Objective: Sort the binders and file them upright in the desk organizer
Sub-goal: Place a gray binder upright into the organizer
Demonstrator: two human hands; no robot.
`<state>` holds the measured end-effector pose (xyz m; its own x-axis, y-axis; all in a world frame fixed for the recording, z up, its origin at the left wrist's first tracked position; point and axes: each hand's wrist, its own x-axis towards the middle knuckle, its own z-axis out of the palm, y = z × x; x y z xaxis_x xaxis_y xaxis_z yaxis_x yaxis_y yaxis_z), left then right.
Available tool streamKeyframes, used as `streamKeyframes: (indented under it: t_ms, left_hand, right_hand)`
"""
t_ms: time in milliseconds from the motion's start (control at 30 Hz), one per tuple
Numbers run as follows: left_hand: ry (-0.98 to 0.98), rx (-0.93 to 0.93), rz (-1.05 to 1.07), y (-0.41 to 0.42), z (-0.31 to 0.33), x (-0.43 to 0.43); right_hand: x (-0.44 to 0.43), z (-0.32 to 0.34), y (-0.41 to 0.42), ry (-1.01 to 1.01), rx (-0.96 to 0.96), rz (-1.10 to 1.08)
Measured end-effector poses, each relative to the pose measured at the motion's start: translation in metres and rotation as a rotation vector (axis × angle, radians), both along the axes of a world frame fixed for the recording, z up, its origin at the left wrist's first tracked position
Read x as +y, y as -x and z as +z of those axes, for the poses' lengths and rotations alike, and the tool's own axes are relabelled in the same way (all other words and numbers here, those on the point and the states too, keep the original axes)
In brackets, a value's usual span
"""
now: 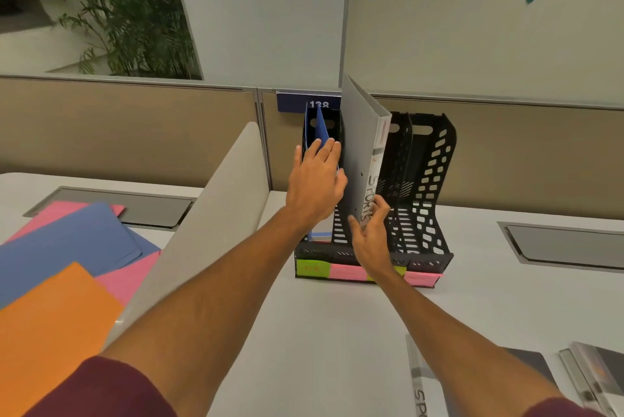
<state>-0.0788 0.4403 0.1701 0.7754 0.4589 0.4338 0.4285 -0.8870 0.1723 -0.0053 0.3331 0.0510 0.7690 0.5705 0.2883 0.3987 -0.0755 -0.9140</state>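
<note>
A black slotted desk organizer (427,187) stands on the white desk against the partition, with green and pink sticky labels (347,272) along its front. A grey binder (363,146) with "SPORTS" on its spine stands upright and tilted in the second slot. My right hand (369,234) grips its lower spine edge. My left hand (315,180) rests with straight fingers against the blue folder (320,128) standing in the leftmost slot.
Orange (50,325), blue (67,241) and pink (131,278) folders lie piled at the left, beyond a low grey divider (216,207). More grey binders (587,379) lie at the bottom right. Cable hatches (567,244) sit in the desk on both sides.
</note>
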Motion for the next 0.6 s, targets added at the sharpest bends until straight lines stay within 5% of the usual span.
streamKeyframes:
  t_ms: [400, 600]
  left_hand:
    - [0.010, 0.030, 0.001, 0.001, 0.003, -0.001]
    - [0.055, 0.039, -0.001, 0.007, 0.009, -0.006]
  right_hand:
    - [-0.011, 0.005, -0.003, 0.069, -0.051, 0.046]
    - [-0.042, 0.010, -0.001, 0.279, -0.103, -0.014]
